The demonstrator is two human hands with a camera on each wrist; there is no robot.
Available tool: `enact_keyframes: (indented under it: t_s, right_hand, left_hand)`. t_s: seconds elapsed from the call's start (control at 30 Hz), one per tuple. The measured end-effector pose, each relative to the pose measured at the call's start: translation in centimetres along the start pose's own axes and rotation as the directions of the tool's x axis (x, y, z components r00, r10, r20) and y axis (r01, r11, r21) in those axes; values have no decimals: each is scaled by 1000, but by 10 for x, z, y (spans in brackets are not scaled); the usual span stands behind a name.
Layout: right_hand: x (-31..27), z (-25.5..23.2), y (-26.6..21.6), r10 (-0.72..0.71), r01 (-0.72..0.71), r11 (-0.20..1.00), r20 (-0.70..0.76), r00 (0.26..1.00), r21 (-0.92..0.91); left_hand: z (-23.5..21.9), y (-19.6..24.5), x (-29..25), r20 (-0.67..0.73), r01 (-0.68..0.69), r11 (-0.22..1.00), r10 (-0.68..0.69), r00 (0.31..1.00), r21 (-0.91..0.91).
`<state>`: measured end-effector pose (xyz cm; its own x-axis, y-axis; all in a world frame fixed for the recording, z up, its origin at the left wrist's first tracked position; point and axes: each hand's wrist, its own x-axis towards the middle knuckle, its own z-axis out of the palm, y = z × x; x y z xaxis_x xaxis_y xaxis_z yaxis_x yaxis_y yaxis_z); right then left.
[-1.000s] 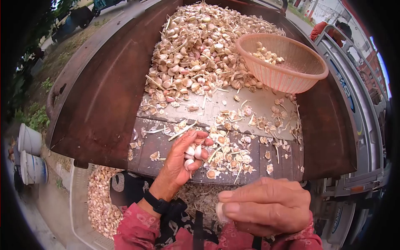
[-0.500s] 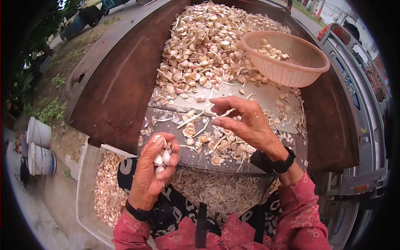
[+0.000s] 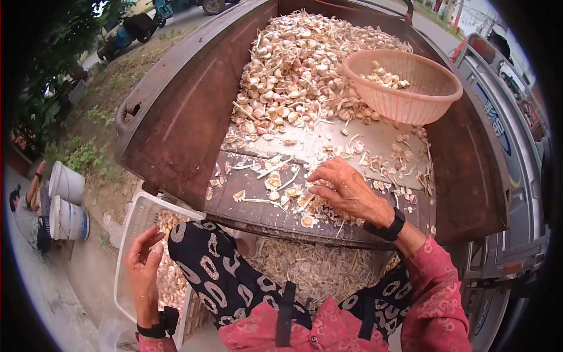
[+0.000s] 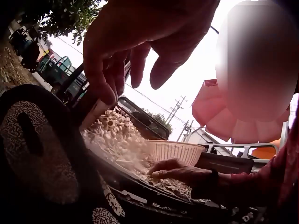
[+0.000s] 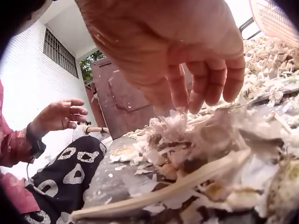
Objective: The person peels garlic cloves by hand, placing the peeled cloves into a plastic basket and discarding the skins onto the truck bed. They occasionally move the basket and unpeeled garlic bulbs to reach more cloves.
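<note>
My left hand (image 3: pixel 144 276) hangs over the white crate (image 3: pixel 127 249) of garlic cloves (image 3: pixel 170 258), fingers loosely bent with nothing in them; the left wrist view shows the same hand (image 4: pixel 149 42) from below. Over the scraps at the near edge of the metal bed is my right hand (image 3: pixel 352 193), fingers bent downward. In the right wrist view the fingertips of that hand (image 5: pixel 173 51) hang just above papery skins (image 5: pixel 170 128) and a dry stalk (image 5: pixel 187 184); no clove shows in them.
A heap of garlic (image 3: pixel 305 64) fills the far part of the bed. The pink basket (image 3: pixel 404 105) with some cloves stands at its right. Stalks and skins (image 3: pixel 305 267) lie below the bed's edge. White buckets (image 3: pixel 69 220) and a seated person (image 3: pixel 29 217) are at the left.
The left hand has moved left and down to the crate, and the cloves it held are gone from it. The right hand has lowered from above the bed to the scraps.
</note>
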<state>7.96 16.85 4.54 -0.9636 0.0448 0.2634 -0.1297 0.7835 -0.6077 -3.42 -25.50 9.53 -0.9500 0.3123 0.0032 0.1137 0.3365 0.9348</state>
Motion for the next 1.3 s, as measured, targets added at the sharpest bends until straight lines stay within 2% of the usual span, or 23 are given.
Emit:
enact_keyframes:
  t_s: [0.07, 0.1, 0.17, 0.37, 0.43, 0.47, 0.5, 0.53, 0.67, 0.73, 0.77, 0.83, 0.93, 0.97, 1.0, 1.03, 1.07, 1.1, 1.13, 1.17, 1.23, 1.27, 1.3]
  right_hand:
    - [10, 23, -2, -3, 8, 994, 38, 999, -111]
    - [12, 30, -2, 2, 16, 976, 82, 997, -218]
    - [12, 35, 3, -13, 31, 973, 80, 997, -228]
    - [1, 25, 1, -77, 85, 974, 48, 996, -211]
    - [-5, 18, -2, 210, -215, 967, 51, 976, 136]
    - [-7, 18, -4, 207, -213, 968, 54, 977, 132]
    - [-10, 18, -5, 290, -320, 821, 137, 947, 473]
    - [-13, 17, -9, 335, -398, 548, 243, 910, 735]
    - [-22, 10, -26, 288, -442, 521, 336, 896, 730]
    - [-25, 12, -31, 266, -405, 474, 311, 912, 782]
    - [-26, 11, -35, 268, -401, 451, 308, 913, 797]
    - [-26, 10, -36, 263, -395, 428, 306, 915, 813]
    - [-31, -7, -19, 380, -454, 548, 274, 883, 703]
    - [-34, -20, -13, 227, -282, 889, 187, 956, 360]
    - [-37, -31, -6, 45, -33, 997, 181, 983, -72]
    - [-39, -42, 3, -21, 37, 985, 97, 995, -167]
    - [-42, -57, 14, 47, -27, 980, 98, 994, -197]
    - [-46, -71, 31, 124, -106, 969, 70, 990, -222]
    - [-53, -81, 51, 200, -184, 953, 45, 979, -243]
    - [-66, -85, 75, 209, -195, 948, 33, 977, -251]
    - [-84, -87, 118, 442, -411, 815, -21, 897, -407]
    - [-88, -83, 120, 446, -418, 810, -30, 895, -411]
    - [-93, -74, 116, 482, -442, 796, -8, 876, -414]
  left_hand:
    - [42, 31, 2, 138, -39, 996, 49, 989, -79]
    - [60, 38, 6, 215, -158, 985, 171, 962, -74]
    - [93, 48, 13, 327, -243, 965, 262, 908, -98]
    - [164, 33, 27, 485, -131, 975, 205, 850, -181]
    - [177, 32, 29, 480, -182, 970, 238, 844, -162]
    - [183, 33, 30, 482, -234, 962, 272, 833, -139]
    - [190, 34, 29, 452, -267, 956, 293, 842, -121]
    - [196, 36, 29, 451, -267, 956, 294, 843, -124]
    - [215, 31, 24, 406, -322, 929, 368, 836, -181]
    - [218, 27, 17, 492, 54, 923, 154, 857, -381]
    - [218, 24, 16, 494, 56, 924, 151, 856, -379]
    - [212, 20, 18, 536, 321, 750, 53, 843, -579]
    - [165, 37, 11, 446, 319, 723, -16, 895, -613]
    - [141, 39, 7, 333, 198, 795, 5, 943, -574]
    - [111, 36, 1, 217, 81, 854, 38, 975, -513]
    - [82, 30, -3, 46, -60, 914, 85, 995, -401]
    - [52, 17, -3, -129, -132, 970, 107, 986, -204]
    - [13, 2, -3, -170, -126, 991, 116, 979, -46]
    - [-19, -17, 2, -169, -220, 920, 286, 943, 325]
    - [-35, -28, 6, -112, -270, 710, 441, 891, 650]
    - [-16, -5, -9, -115, -255, 728, 417, 902, 637]
    - [0, 7, -18, -126, -222, 743, 381, 916, 631]
    - [22, 15, -21, -53, -247, 890, 288, 956, 383]
